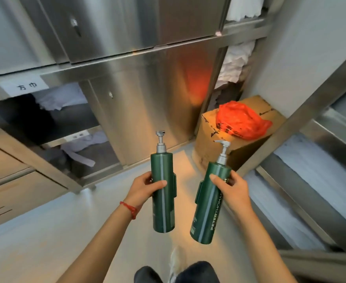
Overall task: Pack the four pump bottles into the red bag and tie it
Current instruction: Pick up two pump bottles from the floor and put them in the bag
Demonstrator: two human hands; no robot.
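You hold one green pump bottle [163,193] upright in each hand, fingers [158,183] wrapped tight, and the red bag [242,121] lies ahead, nearer your right hand [232,190].

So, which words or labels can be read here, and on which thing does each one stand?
"方巾": white label on the steel cabinet.
"PETERTHOMAS" (cut off by the right hand): right bottle.
Left bottle in the left hand: small print, unreadable.
Cardboard box: dark print, blurred.
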